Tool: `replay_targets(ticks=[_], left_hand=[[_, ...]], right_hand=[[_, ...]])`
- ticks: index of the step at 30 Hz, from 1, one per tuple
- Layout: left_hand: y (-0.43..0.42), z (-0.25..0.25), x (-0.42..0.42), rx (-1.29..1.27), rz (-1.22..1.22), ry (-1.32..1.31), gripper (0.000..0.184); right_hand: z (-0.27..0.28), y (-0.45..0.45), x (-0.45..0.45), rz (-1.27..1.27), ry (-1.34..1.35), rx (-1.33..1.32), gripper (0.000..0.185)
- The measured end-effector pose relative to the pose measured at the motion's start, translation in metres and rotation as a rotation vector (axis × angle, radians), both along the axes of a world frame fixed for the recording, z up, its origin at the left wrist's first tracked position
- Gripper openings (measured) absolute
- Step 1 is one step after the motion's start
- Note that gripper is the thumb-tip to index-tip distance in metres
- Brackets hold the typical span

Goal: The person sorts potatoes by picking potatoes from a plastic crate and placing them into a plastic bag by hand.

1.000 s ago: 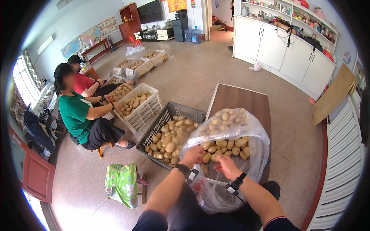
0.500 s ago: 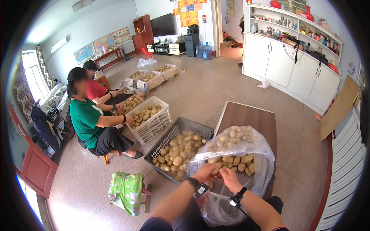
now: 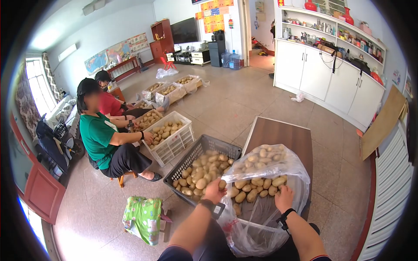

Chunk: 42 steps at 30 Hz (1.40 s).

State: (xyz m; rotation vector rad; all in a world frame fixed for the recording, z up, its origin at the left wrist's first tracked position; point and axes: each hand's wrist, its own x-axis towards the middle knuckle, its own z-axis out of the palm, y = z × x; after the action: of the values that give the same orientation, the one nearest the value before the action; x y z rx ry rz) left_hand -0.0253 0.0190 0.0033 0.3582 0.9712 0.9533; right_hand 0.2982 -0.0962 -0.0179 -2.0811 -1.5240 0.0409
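Note:
My left hand [image 3: 214, 191] is closed around a potato [image 3: 222, 184], held over the right edge of a grey plastic crate [image 3: 238, 150] full of potatoes. On a brown-topped table [image 3: 278, 130], a clear plastic bag [image 3: 300, 178] lies with its mouth toward me, and loose potatoes [image 3: 252, 195] are spread inside it. My right hand [image 3: 284, 199] reaches into the bag, fingers curled at a potato on the right end of the pile; the fingers partly hide that potato. Both wrists wear black straps with small devices.
A person in a green top [image 3: 96, 135] sits at a white crate [image 3: 189, 130] of potatoes, another person in red beside. Lined boxes [image 3: 170, 93] of potatoes stand behind. A stool with a green bag [image 3: 141, 217] is at lower left, white cabinets [image 3: 313, 74] at right.
My hands were together at one potato in front of the bag. Now they are apart: the left has moved left to the grey crate with a potato, the right has moved right to the pile.

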Motion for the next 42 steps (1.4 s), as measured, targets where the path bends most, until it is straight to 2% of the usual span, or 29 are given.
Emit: replay_targets(ticks=[4,8,10,11,14,16,18,20,24,26,29,30,31,32,33,34,37,38,42], left_hand=[[0.009,-0.016,-0.011,-0.070,0.189,-0.043,0.030],[0.016,-0.030,-0.023,-0.102,0.234,-0.007,0.034],[0.020,-0.042,-0.027,-0.061,0.336,-0.015,0.031],[0.027,-0.074,-0.037,0.137,0.179,0.146,0.032],[0.036,-0.074,-0.042,-0.080,0.349,-0.072,0.031],[0.037,-0.076,-0.044,-0.085,0.357,-0.052,0.031],[0.038,-0.078,-0.045,-0.086,0.371,-0.032,0.031],[0.039,-0.081,-0.046,-0.067,0.433,-0.015,0.023],[0.040,-0.081,-0.048,-0.109,0.458,0.008,0.023],[0.043,-0.088,-0.053,-0.120,0.465,0.023,0.031],[0.045,-0.094,-0.052,-0.151,0.512,0.010,0.034],[0.036,-0.089,-0.056,0.221,0.217,0.866,0.043],[0.027,-0.084,-0.063,0.612,-0.195,1.669,0.053],[0.038,-0.110,-0.069,0.544,-0.123,1.473,0.054],[0.051,-0.131,-0.072,0.318,0.054,0.752,0.044],[0.063,-0.152,-0.074,0.025,0.378,0.112,0.033],[0.061,-0.128,-0.071,-0.073,0.468,-0.055,0.027],[0.056,-0.100,-0.061,-0.201,0.521,-0.009,0.028],[0.053,-0.096,-0.061,-0.182,0.492,0.011,0.031]], right_hand=[[0.001,-0.002,0.003,-0.011,-0.083,-0.070,0.051],[-0.004,-0.005,0.001,-0.024,-0.071,-0.094,0.051],[0.023,-0.010,-0.010,0.011,-0.114,-0.194,0.048],[0.022,-0.010,-0.011,0.000,-0.115,-0.198,0.048],[0.021,-0.009,-0.017,0.112,-0.244,-0.079,0.045],[0.030,-0.008,-0.027,0.050,-0.005,-0.297,0.040],[0.016,-0.007,-0.025,0.024,-0.042,-0.303,0.038],[0.017,-0.006,-0.028,-0.094,0.084,-0.418,0.041],[-0.002,-0.007,-0.019,-0.175,-0.006,-0.344,0.043],[-0.005,-0.007,-0.015,-0.222,-0.014,-0.324,0.045],[0.022,-0.009,-0.014,-0.172,0.097,-0.264,0.052],[0.019,-0.007,-0.009,-0.130,0.072,-0.208,0.052],[0.008,-0.005,-0.004,-0.089,0.050,-0.164,0.053],[0.000,-0.003,0.001,-0.066,0.058,-0.162,0.057],[-0.015,0.000,0.008,-0.052,0.091,-0.138,0.063],[-0.020,0.001,0.013,-0.025,0.080,-0.161,0.064],[-0.015,0.000,0.015,-0.012,0.097,-0.195,0.058],[-0.007,-0.001,0.014,-0.006,0.111,-0.218,0.055],[-0.020,-0.004,0.016,-0.005,0.103,-0.238,0.050]])
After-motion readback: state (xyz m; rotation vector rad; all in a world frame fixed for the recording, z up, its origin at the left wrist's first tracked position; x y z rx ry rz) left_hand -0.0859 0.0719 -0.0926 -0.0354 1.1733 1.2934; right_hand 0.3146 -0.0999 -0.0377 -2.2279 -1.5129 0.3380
